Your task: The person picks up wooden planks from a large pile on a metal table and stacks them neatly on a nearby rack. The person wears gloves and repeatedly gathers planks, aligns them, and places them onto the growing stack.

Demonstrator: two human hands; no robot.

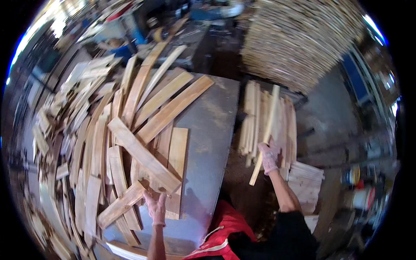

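Observation:
My right hand, in a pale pinkish work glove, is closed around a long narrow wooden board, held tilted and seen nearly edge-on. Below it stands a stack of similar boards. On the grey-topped table, my left hand, gloved the same way, has thumb and fingers spread at the pile. Its fingertips reach the end of a short board lying aslant. Just beyond, another board lies diagonally across the others. A wider board lies flat beside them.
Loose boards cover the left side of the table. A tall stack of wood slats rises at the far right. A lower board stack sits beyond my right forearm. Buckets stand on the floor at right.

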